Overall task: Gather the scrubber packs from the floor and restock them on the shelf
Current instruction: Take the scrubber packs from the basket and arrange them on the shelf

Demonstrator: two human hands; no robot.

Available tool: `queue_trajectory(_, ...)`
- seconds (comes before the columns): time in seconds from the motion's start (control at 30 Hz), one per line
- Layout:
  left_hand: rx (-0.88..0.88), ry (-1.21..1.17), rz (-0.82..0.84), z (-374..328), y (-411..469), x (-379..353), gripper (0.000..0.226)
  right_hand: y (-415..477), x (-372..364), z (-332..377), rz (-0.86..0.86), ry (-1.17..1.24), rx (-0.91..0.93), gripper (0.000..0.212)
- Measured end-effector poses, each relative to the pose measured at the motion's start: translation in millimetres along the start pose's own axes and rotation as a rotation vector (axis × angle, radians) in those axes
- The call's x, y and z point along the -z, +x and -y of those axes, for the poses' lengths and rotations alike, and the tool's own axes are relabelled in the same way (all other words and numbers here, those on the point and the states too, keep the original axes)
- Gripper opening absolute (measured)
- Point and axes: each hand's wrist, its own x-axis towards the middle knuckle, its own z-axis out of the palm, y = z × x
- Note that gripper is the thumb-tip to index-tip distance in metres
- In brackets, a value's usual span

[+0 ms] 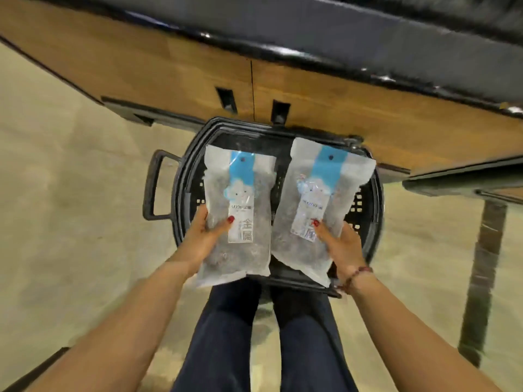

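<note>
Two scrubber packs are off the floor and in hand. The left hand (208,236) grips the lower part of the left pack (237,199), thumb across the label and fingers curled behind. The right hand (341,246) holds the right pack (325,193) the same way. The packs sit side by side, nearly touching at their lower edges, above the black basket (181,176). The basket stands on the floor (70,193) close against the foot of the shelf (198,66).

Gathering looks done for these two. Neither is on the shelf yet, so all the restocking is left to do. Whether more packs lie in the basket is hard to say, since the held pair covers most of its inside. The little that shows near its rim looks bare. No other packs show on the visible floor.
</note>
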Motion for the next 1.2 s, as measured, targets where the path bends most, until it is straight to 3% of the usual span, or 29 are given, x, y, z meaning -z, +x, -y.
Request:
queue_trajectory(0.13,-0.077,-0.031,-0.043,-54.7,-83.8,17.2,0.036,-74.2,14.7,60.4,0.049,0.114,0.047,0.031)
queue_trajectory(0.3,-0.257,-0.079,0.055,-114.1,-165.5,32.0,0.028,-159.2,27.5,122.7,0.153,0.163,0.196,0.037)
queue_trajectory(0.43,-0.374,-0.138,0.088,-149.9,-201.1,40.8,0.026,-213.7,41.9,158.6,0.157,0.255,0.315,0.077)
queue_trajectory(0.57,-0.486,-0.169,0.140,-183.9,-228.2,33.9,0.042,-247.4,58.7,183.5,0.084,0.317,0.420,0.087)
queue_trajectory(0.67,-0.556,-0.170,0.175,-205.8,-244.2,19.5,0.053,-264.0,76.4,199.3,0.030,0.360,0.485,0.086)
queue_trajectory(1.07,-0.755,-0.239,0.238,-259.8,-311.8,-100.0,0.060,-288.8,202.9,230.9,-0.008,0.458,0.648,0.087)
queue_trajectory(1.2,-0.797,-0.265,0.204,-264.4,-338.2,-160.8,0.062,-287.0,270.9,243.7,0.021,0.437,0.729,0.064)
